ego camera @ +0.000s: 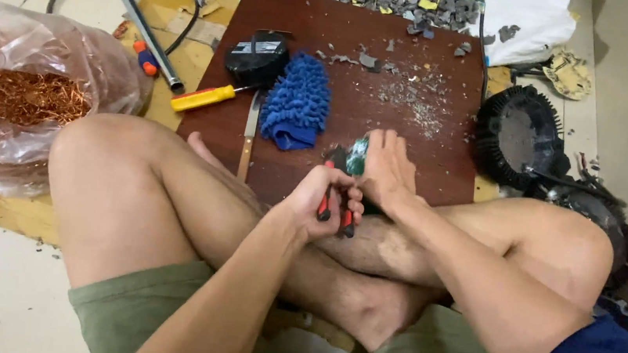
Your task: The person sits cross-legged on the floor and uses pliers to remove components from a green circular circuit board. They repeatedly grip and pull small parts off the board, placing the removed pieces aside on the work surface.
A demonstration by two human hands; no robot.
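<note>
Over the one brown board (pixel 428 146), left hand (pixel 324 201) grips one red-handled pliers (pixel 334 194), right hand (pixel 386 169) clutches one green part (pixel 358 155)

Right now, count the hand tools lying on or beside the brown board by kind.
Screwdrivers: 2, yellow-handled and orange-and-blue
Knife: 1
Metal pipe: 1
Total: 4, besides the red-handled pliers in the left hand.

A smooth, semi-glossy dark red-brown wooden board (pixel 382 129) carries rough grey plastic fragments (pixel 410 93) and a fluffy blue chenille cloth mitt (pixel 296 107). The red-handled pliers (pixel 335 195) have smooth plastic grips. A yellow plastic-handled screwdriver (pixel 205 98) lies beside a dull grey metal tube (pixel 147 34). Shiny copper wire (pixel 16 95) fills a crinkled clear plastic bag (pixel 106 66).
</note>
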